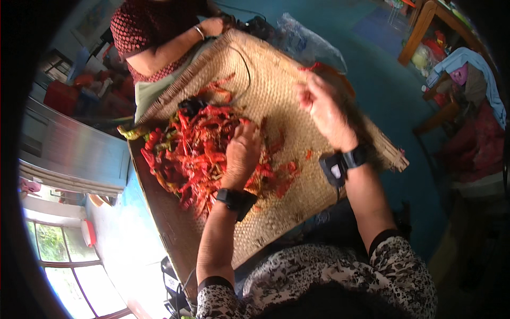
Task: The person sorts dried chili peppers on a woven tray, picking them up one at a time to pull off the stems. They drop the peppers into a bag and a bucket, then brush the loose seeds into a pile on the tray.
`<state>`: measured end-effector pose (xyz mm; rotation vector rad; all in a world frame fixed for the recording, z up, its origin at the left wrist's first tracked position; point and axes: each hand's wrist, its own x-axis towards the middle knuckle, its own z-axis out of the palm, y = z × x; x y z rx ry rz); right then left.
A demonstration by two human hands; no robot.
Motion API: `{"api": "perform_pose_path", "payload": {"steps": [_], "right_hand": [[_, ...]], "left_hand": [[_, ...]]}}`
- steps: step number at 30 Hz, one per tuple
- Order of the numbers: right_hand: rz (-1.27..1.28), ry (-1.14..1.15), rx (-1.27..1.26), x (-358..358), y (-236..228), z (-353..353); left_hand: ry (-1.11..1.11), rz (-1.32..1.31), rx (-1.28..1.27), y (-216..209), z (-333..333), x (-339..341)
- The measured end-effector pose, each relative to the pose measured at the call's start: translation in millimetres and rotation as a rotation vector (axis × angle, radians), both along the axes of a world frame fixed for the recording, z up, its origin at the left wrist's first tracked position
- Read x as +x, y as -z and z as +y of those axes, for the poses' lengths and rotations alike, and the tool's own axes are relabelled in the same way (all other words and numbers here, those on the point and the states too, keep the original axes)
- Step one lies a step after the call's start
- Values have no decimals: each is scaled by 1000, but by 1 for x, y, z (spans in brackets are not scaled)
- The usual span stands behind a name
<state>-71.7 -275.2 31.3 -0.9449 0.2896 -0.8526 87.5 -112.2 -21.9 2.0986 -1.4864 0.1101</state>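
A heap of red chili peppers (196, 141), many wrinkled and a few green, lies on the left half of a woven mat tray (281, 106). My left hand (244, 151) is at the heap's right side, its fingers bent and closed on a red chili pepper that they partly hide. Over the tray's right edge, my right hand (326, 109) is raised off the weave and blurred by motion; I cannot make out whether anything is between its fingers. Loose pepper pieces (287, 173) are scattered right of the heap.
Across the tray, another person's arm (170, 56) rests near the far corner. A clear plastic bag (308, 42) lies on the blue floor beyond it. At right, a wooden stool (435, 111) stands near piled cloth (481, 80). Windows (69, 266) are at lower left.
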Motion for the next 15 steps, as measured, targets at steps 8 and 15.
{"api": "perform_pose_path", "payload": {"steps": [8,15], "right_hand": [[154,-122,-246,-1,11,20],[466,-219,-879,10,19,34]], "left_hand": [[-12,-23,177,11,-22,-8],[39,136,107,10,-5,-10]]}}
